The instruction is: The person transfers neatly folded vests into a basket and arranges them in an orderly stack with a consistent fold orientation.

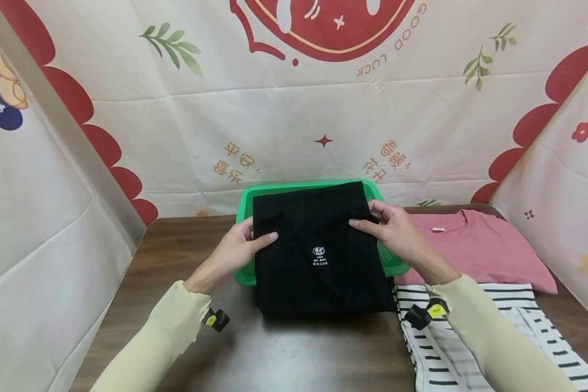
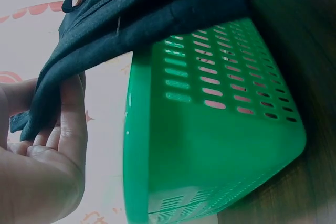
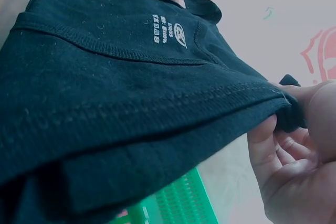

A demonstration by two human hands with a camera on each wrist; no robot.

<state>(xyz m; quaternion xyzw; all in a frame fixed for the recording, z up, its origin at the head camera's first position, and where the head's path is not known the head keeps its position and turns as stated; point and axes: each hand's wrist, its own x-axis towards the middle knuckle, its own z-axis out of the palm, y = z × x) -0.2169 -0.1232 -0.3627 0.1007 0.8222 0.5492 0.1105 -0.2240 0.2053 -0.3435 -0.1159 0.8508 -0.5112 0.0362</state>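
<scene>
A black shirt, folded into a rough square with small white print on its inside, hangs in front of and partly over a green basket. My left hand pinches the shirt's left side, thumb in front and fingers behind. On the opposite side, my right hand grips the cloth the same way. In the left wrist view, the shirt drapes from the fingers above the basket's slotted wall. Ribbed seams cross the shirt in the right wrist view. The cloth hides most of the basket's inside.
To the right of the basket lies a pink T-shirt, with a black-and-white striped garment nearer me. All rest on a dark wooden table. A printed white cloth backdrop rises behind, and white cloth walls stand at both sides.
</scene>
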